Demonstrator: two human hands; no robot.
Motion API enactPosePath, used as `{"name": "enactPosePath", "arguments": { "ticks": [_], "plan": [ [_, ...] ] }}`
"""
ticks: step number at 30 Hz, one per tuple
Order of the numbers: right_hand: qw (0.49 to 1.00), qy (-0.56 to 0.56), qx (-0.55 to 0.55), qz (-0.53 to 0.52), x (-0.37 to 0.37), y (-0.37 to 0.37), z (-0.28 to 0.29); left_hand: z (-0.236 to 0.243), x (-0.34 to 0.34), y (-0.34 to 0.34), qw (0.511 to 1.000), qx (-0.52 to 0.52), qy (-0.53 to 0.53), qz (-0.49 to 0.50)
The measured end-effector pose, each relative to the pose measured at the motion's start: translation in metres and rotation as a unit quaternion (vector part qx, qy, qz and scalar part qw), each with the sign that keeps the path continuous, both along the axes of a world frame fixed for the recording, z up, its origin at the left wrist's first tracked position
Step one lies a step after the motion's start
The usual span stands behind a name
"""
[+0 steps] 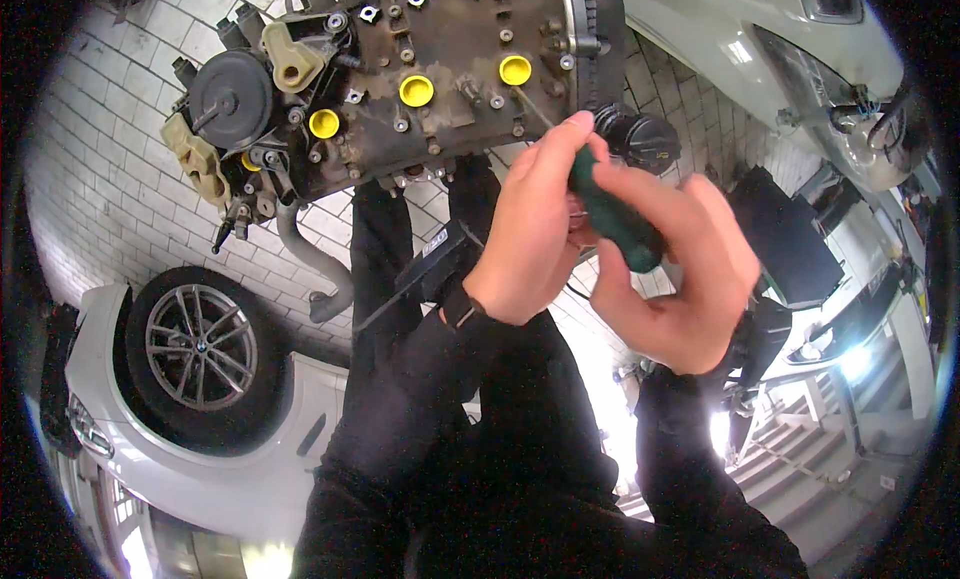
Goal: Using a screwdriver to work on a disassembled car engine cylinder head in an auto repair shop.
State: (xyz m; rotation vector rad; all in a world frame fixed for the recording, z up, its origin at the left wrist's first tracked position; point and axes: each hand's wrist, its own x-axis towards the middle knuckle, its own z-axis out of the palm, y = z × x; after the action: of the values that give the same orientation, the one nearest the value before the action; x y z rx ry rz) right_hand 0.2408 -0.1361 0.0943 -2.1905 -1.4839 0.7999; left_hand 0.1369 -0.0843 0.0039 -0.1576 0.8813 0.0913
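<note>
A screwdriver with a dark green handle [622,224] slants up and left over the engine [450,39]. My left hand [530,224] is closed round the front of the handle, where the thin metal shaft begins. My right hand [695,259] curls its fingers and thumb round the back of the same handle, slightly smeared by motion. The shaft reaches down to the rim of the right-hand yellow plug [515,71]; whether its tip touches is too small to tell. Two more yellow plugs, a middle one [416,91] and a left one [323,124], sit in the engine's top cover.
A round black cover [230,99] and a grey hose [300,244] are at the engine's left end. A black cap [650,142] lies right of it. Below left stands a white car with a wheel [200,344]; a light car body [790,59] is at upper right, over brick-patterned floor.
</note>
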Motion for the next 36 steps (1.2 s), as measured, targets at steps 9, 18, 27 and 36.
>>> {"name": "enactPosePath", "arguments": {
  "ticks": [9, 18, 27, 36],
  "plan": [
    [0.998, -0.018, 0.055, -0.034, 0.013, 0.022, -0.013, -0.007, 0.025, 0.022, 0.997, 0.042, -0.023, 0.058],
    [0.995, 0.001, 0.007, -0.096, 0.010, 0.030, -0.010, -0.010, 0.026, 0.023, 0.998, 0.043, 0.014, 0.034],
    [0.998, 0.002, 0.032, -0.054, 0.018, 0.038, -0.013, -0.021, 0.031, 0.022, 0.996, 0.026, 0.027, 0.078],
    [0.999, 0.033, 0.027, -0.029, 0.020, 0.041, -0.010, -0.012, 0.031, 0.032, 0.996, 0.032, 0.049, 0.067]
  ]
}}
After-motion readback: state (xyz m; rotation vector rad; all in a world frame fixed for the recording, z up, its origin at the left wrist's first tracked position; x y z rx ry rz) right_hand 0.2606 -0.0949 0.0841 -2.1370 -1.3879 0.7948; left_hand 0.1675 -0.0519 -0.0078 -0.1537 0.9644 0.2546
